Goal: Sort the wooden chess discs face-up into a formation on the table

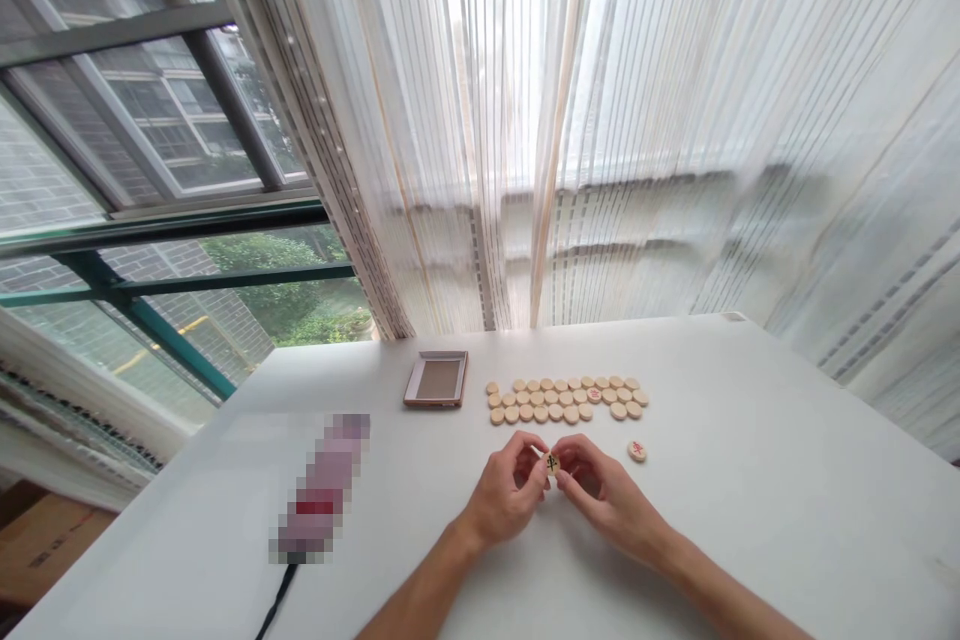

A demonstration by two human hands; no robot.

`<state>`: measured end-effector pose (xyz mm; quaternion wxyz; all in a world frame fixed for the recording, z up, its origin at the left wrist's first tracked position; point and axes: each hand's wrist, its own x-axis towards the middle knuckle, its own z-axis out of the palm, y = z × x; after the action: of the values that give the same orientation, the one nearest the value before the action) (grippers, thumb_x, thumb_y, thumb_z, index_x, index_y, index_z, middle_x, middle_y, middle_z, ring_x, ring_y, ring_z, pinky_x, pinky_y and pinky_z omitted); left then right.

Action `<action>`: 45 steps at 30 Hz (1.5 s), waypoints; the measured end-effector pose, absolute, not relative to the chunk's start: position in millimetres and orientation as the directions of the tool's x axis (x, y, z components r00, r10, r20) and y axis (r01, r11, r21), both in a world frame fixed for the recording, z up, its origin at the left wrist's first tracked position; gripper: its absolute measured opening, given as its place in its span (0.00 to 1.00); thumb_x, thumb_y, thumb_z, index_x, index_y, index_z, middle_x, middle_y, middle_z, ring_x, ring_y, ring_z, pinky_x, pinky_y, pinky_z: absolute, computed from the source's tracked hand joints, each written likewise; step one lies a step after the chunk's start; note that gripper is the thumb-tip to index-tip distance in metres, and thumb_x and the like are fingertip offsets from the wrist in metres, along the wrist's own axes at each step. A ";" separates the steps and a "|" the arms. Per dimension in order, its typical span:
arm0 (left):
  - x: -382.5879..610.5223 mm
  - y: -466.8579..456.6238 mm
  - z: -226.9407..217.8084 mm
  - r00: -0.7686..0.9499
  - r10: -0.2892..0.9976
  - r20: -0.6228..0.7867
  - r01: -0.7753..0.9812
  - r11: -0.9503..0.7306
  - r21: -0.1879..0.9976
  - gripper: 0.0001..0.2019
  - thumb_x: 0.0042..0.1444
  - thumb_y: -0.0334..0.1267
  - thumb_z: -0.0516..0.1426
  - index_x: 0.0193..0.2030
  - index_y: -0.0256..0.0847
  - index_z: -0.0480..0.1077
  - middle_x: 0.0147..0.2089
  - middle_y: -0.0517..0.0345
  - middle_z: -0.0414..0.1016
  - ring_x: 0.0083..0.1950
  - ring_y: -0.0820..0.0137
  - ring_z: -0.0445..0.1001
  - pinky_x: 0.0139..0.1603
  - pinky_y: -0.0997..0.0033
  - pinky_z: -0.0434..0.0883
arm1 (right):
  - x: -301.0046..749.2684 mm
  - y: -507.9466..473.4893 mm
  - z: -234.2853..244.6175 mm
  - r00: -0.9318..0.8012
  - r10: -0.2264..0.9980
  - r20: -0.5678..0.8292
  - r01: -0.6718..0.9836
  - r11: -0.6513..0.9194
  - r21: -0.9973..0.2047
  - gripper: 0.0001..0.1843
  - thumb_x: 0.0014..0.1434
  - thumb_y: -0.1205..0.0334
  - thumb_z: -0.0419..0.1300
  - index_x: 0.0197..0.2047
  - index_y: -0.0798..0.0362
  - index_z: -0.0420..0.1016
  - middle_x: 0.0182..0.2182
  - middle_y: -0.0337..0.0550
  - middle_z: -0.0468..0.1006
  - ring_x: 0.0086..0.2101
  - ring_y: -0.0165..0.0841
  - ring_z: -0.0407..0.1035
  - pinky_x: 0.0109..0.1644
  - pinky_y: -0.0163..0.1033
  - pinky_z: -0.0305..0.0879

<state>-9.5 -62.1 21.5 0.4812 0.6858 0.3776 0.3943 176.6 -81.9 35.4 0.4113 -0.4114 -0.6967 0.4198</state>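
Observation:
Between the fingertips of both hands is a round wooden Chinese chess piece (553, 464), its face with a dark green character turned toward me. My left hand (508, 485) pinches it from the left, and my right hand (600, 490) grips its right edge. To the right of my right hand lies a single piece with a red character (637, 451), face up. Beyond my hands, several more wooden pieces (555, 398) lie flat in uneven rows. Most show plain tops; one among them, a red-marked piece (594, 395), lies face up.
An open shallow box (436, 380) rests left of the rows on the white table (750, 480). Further left is a pixelated pinkish object (322, 490) with a black cord (276, 602). Sheer curtains (600, 120) hang behind the table, beside a window (150, 120). A cardboard box (52, 550) is at lower left.

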 end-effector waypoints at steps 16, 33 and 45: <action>-9.8 -65.6 20.8 0.447 0.861 0.244 0.208 -0.365 0.907 0.13 0.59 0.37 0.59 0.50 0.41 0.66 0.34 0.57 0.77 0.32 0.71 0.74 0.33 0.75 0.70 | 176.6 -78.8 34.3 -0.297 0.938 0.177 0.216 0.246 -0.945 0.15 0.66 0.47 0.55 0.40 0.50 0.66 0.32 0.40 0.75 0.33 0.34 0.72 0.37 0.38 0.68; -9.1 -66.4 22.8 0.446 0.857 0.256 0.213 -0.380 0.900 0.12 0.59 0.36 0.59 0.50 0.40 0.67 0.34 0.57 0.77 0.32 0.71 0.74 0.35 0.73 0.71 | 176.7 -78.6 33.6 -0.286 0.940 0.186 0.188 0.246 -0.951 0.13 0.66 0.49 0.55 0.39 0.50 0.67 0.31 0.40 0.76 0.33 0.34 0.72 0.37 0.39 0.69; -9.8 -67.0 23.4 0.455 0.853 0.256 0.233 -0.392 0.890 0.13 0.58 0.36 0.59 0.50 0.42 0.67 0.34 0.58 0.77 0.31 0.71 0.74 0.34 0.74 0.71 | 177.4 -79.6 34.9 -0.287 0.939 0.191 0.224 0.259 -0.939 0.13 0.66 0.49 0.55 0.38 0.50 0.67 0.31 0.39 0.76 0.33 0.34 0.72 0.36 0.38 0.67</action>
<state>-9.8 -67.0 23.4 0.4141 0.7455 0.3643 0.3741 177.4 -79.6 34.9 0.4147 -0.4298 -0.6765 0.4308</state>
